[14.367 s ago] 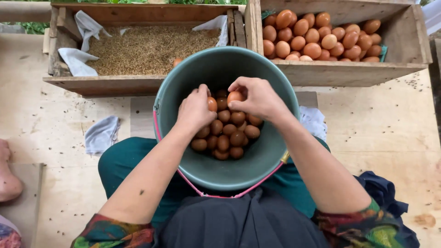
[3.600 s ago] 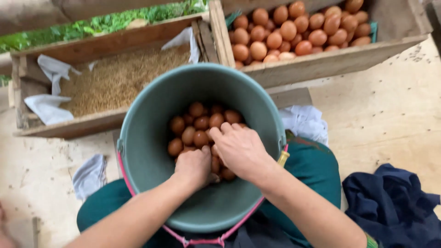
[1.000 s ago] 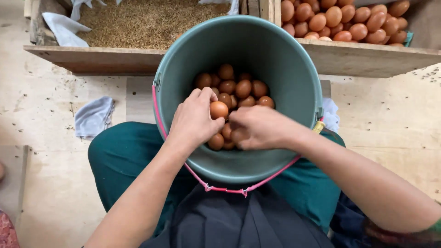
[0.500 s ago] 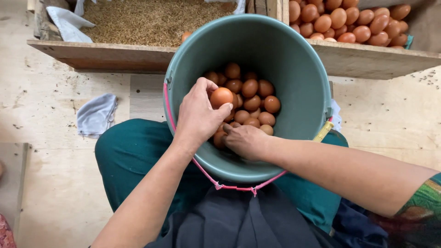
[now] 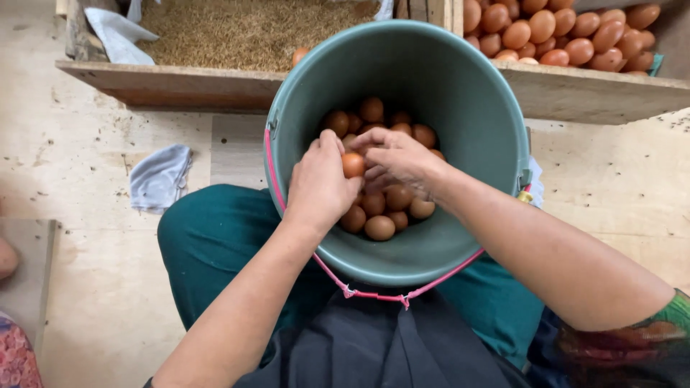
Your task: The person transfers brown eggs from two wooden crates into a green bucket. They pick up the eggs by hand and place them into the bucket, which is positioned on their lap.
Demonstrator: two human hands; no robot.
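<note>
At far left, a patterned red cloth (image 5: 16, 357) cut off by the frame edge. On the pale plank floor (image 5: 86, 165), a crumpled grey rag (image 5: 159, 177). Above, a wooden crate of husks (image 5: 244, 32), top cropped. Centre: green bucket (image 5: 460, 93) with pink cord handle, between the knees. Inside, left hand (image 5: 316, 187) curled around one brown egg (image 5: 353, 165); right hand (image 5: 395, 159) loosely spread over the egg pile (image 5: 381, 215), fingertips hidden, grip unclear. Upper right, crate of eggs (image 5: 560, 32), partly cropped.

brown eggs (image 5: 379, 227), teal bucket (image 5: 460, 93), pink cord (image 5: 374, 295).
</note>
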